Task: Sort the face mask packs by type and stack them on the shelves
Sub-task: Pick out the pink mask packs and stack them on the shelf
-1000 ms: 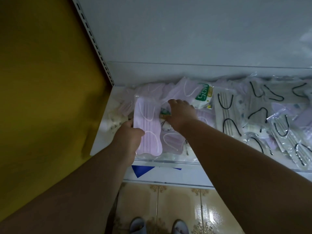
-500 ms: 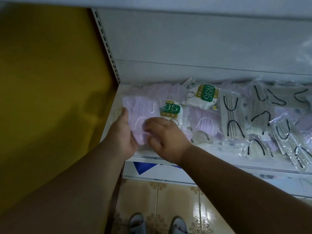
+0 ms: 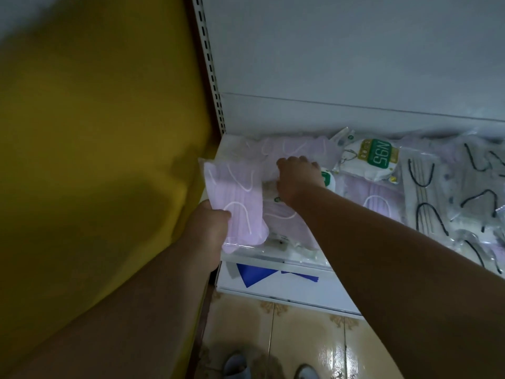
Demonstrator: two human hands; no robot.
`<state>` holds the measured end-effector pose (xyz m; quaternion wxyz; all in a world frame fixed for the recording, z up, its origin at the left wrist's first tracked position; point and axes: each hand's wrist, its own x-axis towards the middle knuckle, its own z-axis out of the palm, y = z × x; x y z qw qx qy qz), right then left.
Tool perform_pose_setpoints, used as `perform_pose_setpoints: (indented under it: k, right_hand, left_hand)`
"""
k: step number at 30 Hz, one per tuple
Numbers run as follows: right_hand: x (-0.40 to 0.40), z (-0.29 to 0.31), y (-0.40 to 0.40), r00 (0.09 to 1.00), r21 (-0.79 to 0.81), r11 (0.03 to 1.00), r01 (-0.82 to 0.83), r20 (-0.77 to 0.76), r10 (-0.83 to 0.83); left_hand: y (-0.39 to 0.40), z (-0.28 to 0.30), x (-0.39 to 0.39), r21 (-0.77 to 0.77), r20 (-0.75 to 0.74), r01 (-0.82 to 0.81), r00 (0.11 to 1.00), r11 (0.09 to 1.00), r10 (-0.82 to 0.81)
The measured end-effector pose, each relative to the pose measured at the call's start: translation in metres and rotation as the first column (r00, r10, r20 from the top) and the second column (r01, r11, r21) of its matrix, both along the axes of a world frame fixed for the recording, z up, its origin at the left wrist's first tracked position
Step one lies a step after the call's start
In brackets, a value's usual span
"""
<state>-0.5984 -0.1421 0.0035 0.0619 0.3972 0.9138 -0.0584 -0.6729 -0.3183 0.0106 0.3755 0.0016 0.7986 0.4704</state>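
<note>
My left hand [image 3: 209, 225] grips the lower edge of a clear pack of purple masks [image 3: 235, 198], held tilted up at the left end of the white shelf [image 3: 289, 261]. My right hand [image 3: 297, 179] reaches over the pile with curled fingers on a pack under it; what it holds is hidden. A small N95 pack [image 3: 328, 180] peeks out just right of that hand. A larger white N95 pack [image 3: 369, 158] lies behind. More purple packs [image 3: 289, 149] lie at the back left. Packs with black ear loops [image 3: 426, 203] fill the right side.
A yellow wall [image 3: 95, 132] stands close on the left, next to the slotted shelf upright [image 3: 210, 72]. The white back panel [image 3: 355, 50] rises behind the packs. A blue-and-white base panel [image 3: 273, 280] sits under the shelf. Tiled floor [image 3: 300, 337] and my sandals [image 3: 235, 365] are below.
My left hand has lifted the purple pack up off the pile. My right hand moved from the front of that pack deeper into the pile toward the small N95 pack.
</note>
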Motion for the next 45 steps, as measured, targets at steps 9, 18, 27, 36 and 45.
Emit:
perform_pose_setpoints:
  k: [9, 18, 27, 36, 45]
  right_hand:
    - [0.067, 0.016, -0.076, 0.706, -0.072, 0.941, -0.331, -0.68, 0.196]
    - [0.068, 0.013, -0.088, 0.798, -0.069, 0.962, -0.263, -0.576, 0.177]
    - [-0.059, -0.018, -0.053, 0.984, -0.086, 0.981, -0.172, -0.069, 0.166]
    - [-0.064, -0.019, -0.05, 0.985, -0.059, 0.997, 0.05, -0.16, -0.059]
    - [0.002, -0.019, -0.1, 0.666, -0.156, 0.805, -0.573, -0.66, 0.346]
  left_hand:
    - [-0.004, 0.018, 0.014, 0.322, 0.427, -0.213, 0.902, 0.922, 0.059]
    - [-0.027, -0.003, 0.012, 0.072, 0.047, -0.115, 0.993, 0.991, 0.112]
    - [-0.039, -0.027, -0.025, -0.142, -0.215, -0.097, 0.974, 0.985, 0.065]
    - [-0.038, -0.04, -0.031, -0.076, -0.16, -0.079, 0.985, 0.994, 0.066]
    - [-0.023, -0.009, -0.033, 0.321, 0.388, -0.243, 0.916, 0.915, 0.107]
